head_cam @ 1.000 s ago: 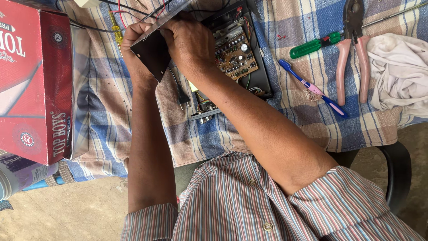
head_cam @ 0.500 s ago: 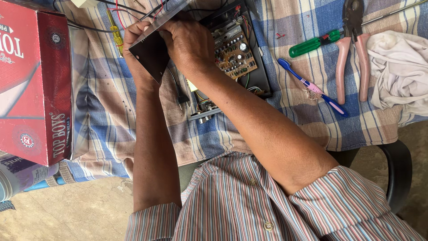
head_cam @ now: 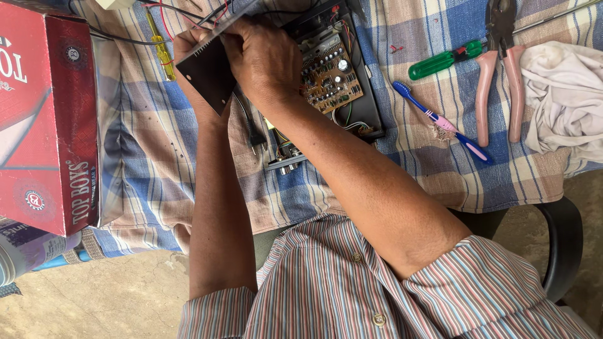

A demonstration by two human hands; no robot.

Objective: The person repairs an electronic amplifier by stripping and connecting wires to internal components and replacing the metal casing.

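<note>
Both hands clamp a flat black metal cover panel (head_cam: 204,75), tilted up off the open black device case. The left hand (head_cam: 188,56) grips its far edge; the right hand (head_cam: 264,59) closes over the near edge, baring the green circuit board (head_cam: 330,78) just right of the grip.

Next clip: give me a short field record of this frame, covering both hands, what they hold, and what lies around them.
Left hand: left hand grips the far edge of a black metal cover
Right hand: right hand presses on the cover's top
Under the hands: open black case with a circuit board and coloured wires
Surface: blue checked cloth
To the right: green screwdriver, pink-handled pliers, blue and pink toothbrush, white rag
To the left: yellow screwdriver, red box
</note>
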